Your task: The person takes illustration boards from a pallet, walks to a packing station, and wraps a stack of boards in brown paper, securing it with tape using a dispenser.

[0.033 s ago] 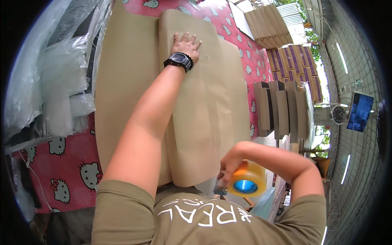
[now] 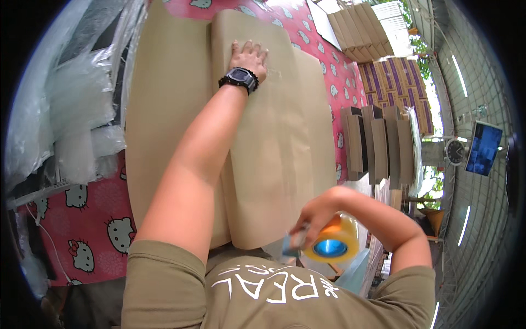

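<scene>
My left hand [image 2: 249, 61] lies flat with fingers spread on the far part of a folded brown kraft paper sheet [image 2: 268, 153]. A dark watch [image 2: 239, 78] is on that wrist. The folded part forms a long, wide panel over a larger flat brown sheet [image 2: 170, 71]. At the near right end of the paper, my right hand [image 2: 318, 214] is closed around a tape dispenser [image 2: 296, 241], somewhat blurred. It carries a large roll of yellowish clear tape [image 2: 348, 236] with a blue core, held beside the paper's near edge.
A pink patterned cover [image 2: 98, 208] lies on the table under the paper. Clear plastic wrap [image 2: 82, 104] is heaped at the left. Brown folded cardboard pieces [image 2: 378, 142] stand at the right, with stacked cartons [image 2: 397, 88] behind. A wall clock [image 2: 455, 152] and a screen [image 2: 484, 148] are farther right.
My right hand has shifted slightly up, and the tape dispenser's front end has swung a little up and left. The left hand stays pressed on the paper.
</scene>
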Motion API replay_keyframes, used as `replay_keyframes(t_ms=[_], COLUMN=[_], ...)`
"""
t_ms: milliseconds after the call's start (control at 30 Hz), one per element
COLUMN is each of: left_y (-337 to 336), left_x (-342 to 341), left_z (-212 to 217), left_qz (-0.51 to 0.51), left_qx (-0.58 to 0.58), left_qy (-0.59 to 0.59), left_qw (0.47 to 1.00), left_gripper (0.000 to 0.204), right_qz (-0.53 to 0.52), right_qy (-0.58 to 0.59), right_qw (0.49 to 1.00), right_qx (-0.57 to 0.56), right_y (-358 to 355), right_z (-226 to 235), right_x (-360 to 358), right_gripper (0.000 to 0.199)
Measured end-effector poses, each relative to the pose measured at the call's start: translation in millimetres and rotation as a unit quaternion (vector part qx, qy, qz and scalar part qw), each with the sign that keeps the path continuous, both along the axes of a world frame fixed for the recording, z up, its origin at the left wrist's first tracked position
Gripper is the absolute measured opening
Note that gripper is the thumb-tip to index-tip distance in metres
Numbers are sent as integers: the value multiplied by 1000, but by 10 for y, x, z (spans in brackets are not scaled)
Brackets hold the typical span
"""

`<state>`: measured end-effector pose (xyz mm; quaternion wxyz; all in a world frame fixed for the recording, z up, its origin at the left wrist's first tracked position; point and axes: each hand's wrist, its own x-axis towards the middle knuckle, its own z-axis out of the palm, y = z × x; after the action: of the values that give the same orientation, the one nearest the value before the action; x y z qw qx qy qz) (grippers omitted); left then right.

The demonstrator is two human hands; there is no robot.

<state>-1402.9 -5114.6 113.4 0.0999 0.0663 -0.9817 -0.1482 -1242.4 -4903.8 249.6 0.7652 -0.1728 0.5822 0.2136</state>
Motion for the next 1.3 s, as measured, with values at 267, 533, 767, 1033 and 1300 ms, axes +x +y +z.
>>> replay_keyframes(t_ms=[267,533,767,1033,1300], left_y=[-43,33,-4,178,1549], left_x=[-79,-52,1,254,2160], left_z=[-45,47,-3,255,242], left_qz=[26,11,6,-94,-327], left_qx=[-29,-36,-46,-112,-40], left_qy=[-19,-19,-39,-72,-57], left_qw=[999,999,998,987,942], left_gripper=[51,51,53,54,62], right_qz=[-252,-261,-254,-389,-328], right_qy=[635,662,635,534,726], right_qw=[364,172,262,501,266], right_qx=[-633,-681,-681,-559,-543], right_y=[115,-739,-280,1593,2648], right_z=[-135,-779,-744,-477,-50], right_x=[-273,-1778,-1239,1009,-64], right_gripper=[76,74,77,71,74])
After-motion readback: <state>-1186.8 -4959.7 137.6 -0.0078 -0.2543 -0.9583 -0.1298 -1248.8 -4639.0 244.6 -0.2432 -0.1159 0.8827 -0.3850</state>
